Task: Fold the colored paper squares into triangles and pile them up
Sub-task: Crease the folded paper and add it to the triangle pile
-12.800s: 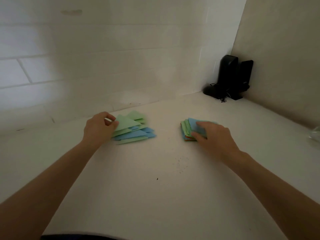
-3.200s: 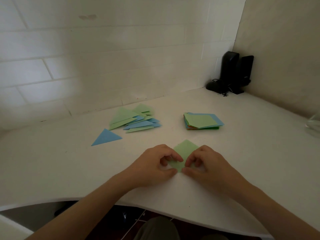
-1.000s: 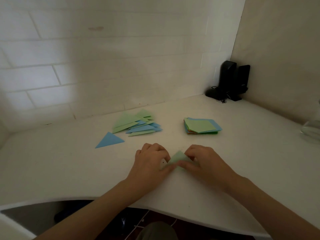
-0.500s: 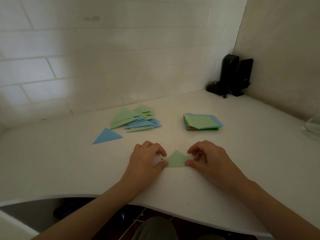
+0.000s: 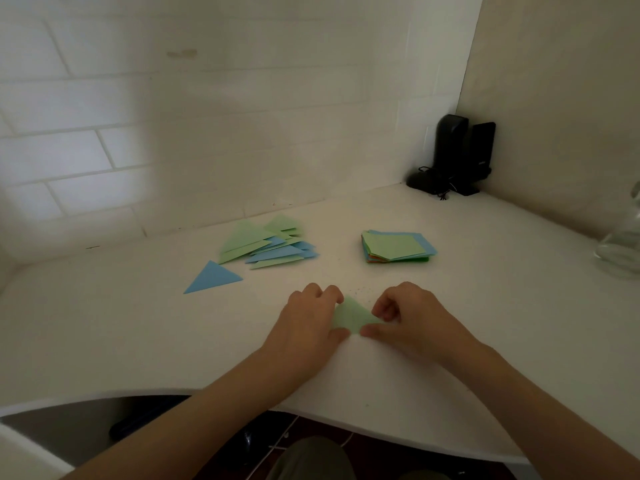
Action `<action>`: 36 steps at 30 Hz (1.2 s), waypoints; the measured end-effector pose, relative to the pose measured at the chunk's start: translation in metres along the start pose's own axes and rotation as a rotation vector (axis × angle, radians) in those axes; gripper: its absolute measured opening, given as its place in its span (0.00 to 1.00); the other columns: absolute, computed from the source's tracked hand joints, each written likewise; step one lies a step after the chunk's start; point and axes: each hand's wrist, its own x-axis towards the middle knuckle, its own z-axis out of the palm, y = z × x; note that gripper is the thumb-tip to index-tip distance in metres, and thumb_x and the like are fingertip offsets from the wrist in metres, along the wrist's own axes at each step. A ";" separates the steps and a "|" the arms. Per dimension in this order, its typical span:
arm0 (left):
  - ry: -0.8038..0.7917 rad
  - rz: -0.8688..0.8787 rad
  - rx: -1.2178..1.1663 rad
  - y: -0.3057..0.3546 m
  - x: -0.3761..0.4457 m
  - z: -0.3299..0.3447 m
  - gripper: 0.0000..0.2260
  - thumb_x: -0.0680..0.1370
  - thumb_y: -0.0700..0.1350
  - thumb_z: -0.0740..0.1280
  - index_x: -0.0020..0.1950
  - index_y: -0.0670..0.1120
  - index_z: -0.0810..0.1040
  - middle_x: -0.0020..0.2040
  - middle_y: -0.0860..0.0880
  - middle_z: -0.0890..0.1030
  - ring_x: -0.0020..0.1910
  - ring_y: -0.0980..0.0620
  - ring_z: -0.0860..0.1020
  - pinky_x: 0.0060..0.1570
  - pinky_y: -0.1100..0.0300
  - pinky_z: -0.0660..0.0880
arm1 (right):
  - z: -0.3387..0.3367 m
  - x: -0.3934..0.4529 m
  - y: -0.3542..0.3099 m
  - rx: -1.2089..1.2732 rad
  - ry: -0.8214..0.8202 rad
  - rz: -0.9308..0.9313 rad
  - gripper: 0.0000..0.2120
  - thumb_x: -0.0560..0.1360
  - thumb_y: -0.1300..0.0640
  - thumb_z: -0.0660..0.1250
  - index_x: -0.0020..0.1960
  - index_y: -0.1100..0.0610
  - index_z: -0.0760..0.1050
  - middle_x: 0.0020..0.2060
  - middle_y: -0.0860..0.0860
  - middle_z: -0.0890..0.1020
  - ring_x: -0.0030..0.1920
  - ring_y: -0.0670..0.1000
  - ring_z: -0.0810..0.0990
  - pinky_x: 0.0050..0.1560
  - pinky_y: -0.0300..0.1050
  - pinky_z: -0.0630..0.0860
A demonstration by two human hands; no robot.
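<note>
Since half a sec ago both hands have closed in on the green paper (image 5: 350, 317), so less of it shows between them. L hand (image 5: 310, 325): fingers curled, tips down on the paper's left part, thumb at its near edge, probably to pin the fold so the layers don't slip. R hand (image 5: 408, 322): fingers curled too, thumb and forefinger pinching the right corner, likely sharpening the crease; can't tell how hard it squeezes. Paper lies flat on the counter (image 5: 485, 306) near the front edge, already a triangle w/ its point toward 12 o'clock, so this fold looks about done and only needs moving to the pile. From the hands, a lone blue triangle (image 5: 211, 277) sits at 10 o'clock, apart from the others, maybe dropped short. Pile of folded triangles (image 5: 268, 245), green and blue, loosely fanned, at 11 o'clock near the wall. Stack of unfolded squares (image 5: 396, 245) at 1 o'clock, green sheet on top, blue and orange edges below, kept within R hand's reach for the next pick. Farther out: black speakers (image 5: 457, 154) in the corner at 1 o'clock, glass jar (image 5: 621, 242) at 2–3 o'clock by the frame edge.
</note>
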 end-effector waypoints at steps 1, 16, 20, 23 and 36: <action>-0.024 -0.022 0.000 0.001 0.003 -0.002 0.20 0.75 0.52 0.68 0.65 0.52 0.68 0.58 0.50 0.71 0.55 0.50 0.71 0.53 0.59 0.69 | 0.000 -0.001 0.000 0.008 0.000 -0.006 0.13 0.66 0.48 0.75 0.44 0.51 0.75 0.41 0.45 0.73 0.38 0.41 0.72 0.35 0.29 0.68; -0.043 -0.120 -0.347 -0.005 0.024 0.000 0.12 0.77 0.43 0.67 0.59 0.53 0.71 0.42 0.54 0.77 0.37 0.60 0.73 0.38 0.70 0.68 | 0.006 -0.002 0.012 0.263 0.109 -0.028 0.05 0.70 0.55 0.71 0.39 0.46 0.77 0.35 0.42 0.81 0.35 0.37 0.77 0.36 0.26 0.69; 0.008 -0.211 -0.494 -0.008 0.043 0.010 0.11 0.78 0.45 0.65 0.60 0.53 0.70 0.43 0.52 0.78 0.39 0.59 0.74 0.36 0.69 0.68 | -0.008 0.014 0.021 0.414 0.139 0.062 0.09 0.69 0.56 0.73 0.45 0.45 0.79 0.34 0.45 0.83 0.33 0.40 0.79 0.36 0.31 0.71; 0.063 -0.262 -0.570 -0.011 0.069 0.010 0.04 0.78 0.46 0.65 0.52 0.50 0.76 0.42 0.52 0.78 0.40 0.55 0.75 0.36 0.65 0.71 | -0.032 0.042 0.042 0.392 0.452 0.151 0.07 0.70 0.54 0.73 0.47 0.50 0.80 0.38 0.45 0.83 0.37 0.45 0.80 0.38 0.34 0.71; 0.077 -0.306 -0.591 0.002 0.145 0.029 0.04 0.79 0.43 0.63 0.46 0.46 0.75 0.42 0.50 0.77 0.40 0.52 0.73 0.34 0.63 0.67 | -0.028 0.113 0.063 0.035 0.345 0.269 0.29 0.72 0.47 0.70 0.68 0.60 0.68 0.64 0.55 0.74 0.64 0.55 0.71 0.63 0.44 0.66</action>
